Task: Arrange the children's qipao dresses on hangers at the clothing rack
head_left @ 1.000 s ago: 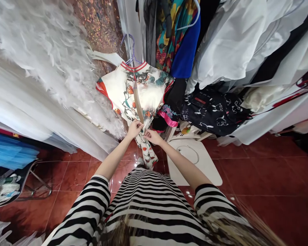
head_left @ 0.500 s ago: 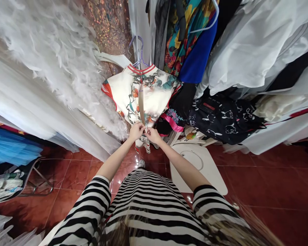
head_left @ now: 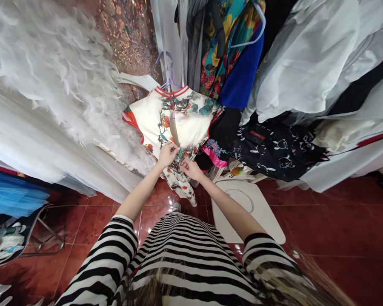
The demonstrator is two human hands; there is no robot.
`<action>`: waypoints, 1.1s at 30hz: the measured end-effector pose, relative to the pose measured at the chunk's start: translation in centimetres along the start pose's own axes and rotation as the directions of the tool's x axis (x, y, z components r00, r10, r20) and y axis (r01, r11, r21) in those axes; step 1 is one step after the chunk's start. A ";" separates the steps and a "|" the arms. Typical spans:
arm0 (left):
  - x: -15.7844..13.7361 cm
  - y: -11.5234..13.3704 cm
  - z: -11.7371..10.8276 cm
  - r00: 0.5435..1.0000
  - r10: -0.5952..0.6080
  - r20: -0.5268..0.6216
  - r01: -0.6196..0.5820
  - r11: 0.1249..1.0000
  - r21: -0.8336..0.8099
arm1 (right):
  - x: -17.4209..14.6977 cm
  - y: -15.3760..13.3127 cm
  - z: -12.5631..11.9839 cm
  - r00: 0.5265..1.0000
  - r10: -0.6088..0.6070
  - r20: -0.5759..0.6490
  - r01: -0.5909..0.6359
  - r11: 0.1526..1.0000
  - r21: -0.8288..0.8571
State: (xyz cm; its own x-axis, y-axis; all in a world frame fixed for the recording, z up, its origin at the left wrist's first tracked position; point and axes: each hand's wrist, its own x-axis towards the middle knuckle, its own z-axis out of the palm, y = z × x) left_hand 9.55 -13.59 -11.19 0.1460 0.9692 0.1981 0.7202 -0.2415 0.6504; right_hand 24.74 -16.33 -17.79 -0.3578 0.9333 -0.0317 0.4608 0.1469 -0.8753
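A white floral dress [head_left: 193,127] with red-striped collar and red trim hangs on a purple hanger [head_left: 171,78] in front of me. A narrow slit runs down its middle from the collar, its edges parted. Near the slit's lower end, my left hand [head_left: 167,154] is closed, thumb and fingers pinching the dress's fabric. Slightly lower and to the right, my right hand [head_left: 191,168] pinches the dress too. Whether a zip pull is between its fingers is too small to tell. Below both hands the skirt part hangs down.
A white feathered garment [head_left: 70,80] hangs at left. Printed black cloth [head_left: 274,146] and white garments [head_left: 306,63] crowd the right. A white stool or chair seat [head_left: 258,216] stands on the red tiled floor [head_left: 322,221]. At far left is a metal-framed chair [head_left: 46,238].
My hands, close together before, have moved apart: left slightly up, right slightly down. The lower part of the dress now hangs farther down and swings toward the right.
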 end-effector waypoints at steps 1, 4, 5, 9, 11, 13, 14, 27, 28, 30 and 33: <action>-0.1 0.1 0.0 1.000 0.024 0.013 -0.024 1.000 -0.005 | 0.5 -0.4 -0.3 0.998 -0.023 -0.051 0.023 1.000 0.012; -0.5 0.3 -0.1 0.998 0.052 0.036 -0.051 0.999 -0.011 | 2.1 -1.6 -0.8 0.979 -0.122 -0.162 0.121 0.993 -0.014; -0.7 0.3 -0.2 0.998 0.045 0.038 -0.044 0.999 -0.009 | 2.5 -1.9 -0.8 0.974 -0.141 -0.175 0.137 0.990 -0.038; -1.2 0.1 -0.6 0.998 0.008 0.065 -0.008 1.000 0.004 | 3.0 -2.6 -0.1 0.978 -0.131 -0.162 0.122 0.991 -0.061; -1.4 -0.1 -0.7 0.998 -0.012 0.066 0.011 1.000 0.011 | 2.9 -2.8 0.2 0.984 -0.119 -0.133 0.117 0.993 -0.028; -1.4 -0.2 -0.6 0.998 -0.035 0.047 0.034 0.999 0.018 | 2.7 -3.0 0.2 0.987 -0.116 -0.108 0.117 0.993 0.002; -1.4 -0.2 -0.6 0.998 -0.047 0.034 0.046 0.999 0.021 | 2.6 -3.2 0.1 0.988 -0.115 -0.103 0.117 0.993 0.009; 1.9 1.0 -2.2 0.983 -0.097 -0.155 0.101 0.995 0.017 | 2.0 -3.2 -0.1 0.990 -0.104 -0.092 0.111 0.992 0.065; 2.2 1.0 -2.4 0.982 -0.080 -0.172 0.084 0.996 0.016 | 2.0 -3.0 -0.1 0.990 -0.106 -0.090 0.112 0.992 0.065; 2.5 1.1 -2.5 0.982 -0.038 -0.186 0.041 0.999 0.014 | 2.1 -2.9 -0.2 0.991 -0.099 -0.088 0.103 0.994 0.042; 2.5 1.2 -2.5 0.984 0.004 -0.180 -0.001 1.000 0.020 | 2.7 -3.1 -0.7 0.988 -0.097 -0.124 0.098 0.995 0.007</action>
State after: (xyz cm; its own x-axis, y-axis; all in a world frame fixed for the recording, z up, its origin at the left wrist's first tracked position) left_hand 9.07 -11.60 -8.10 0.0249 0.9439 0.3292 0.7334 -0.2410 0.6356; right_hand 22.86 -14.01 -14.84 -0.2972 0.9481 0.1129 0.4180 0.2355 -0.8774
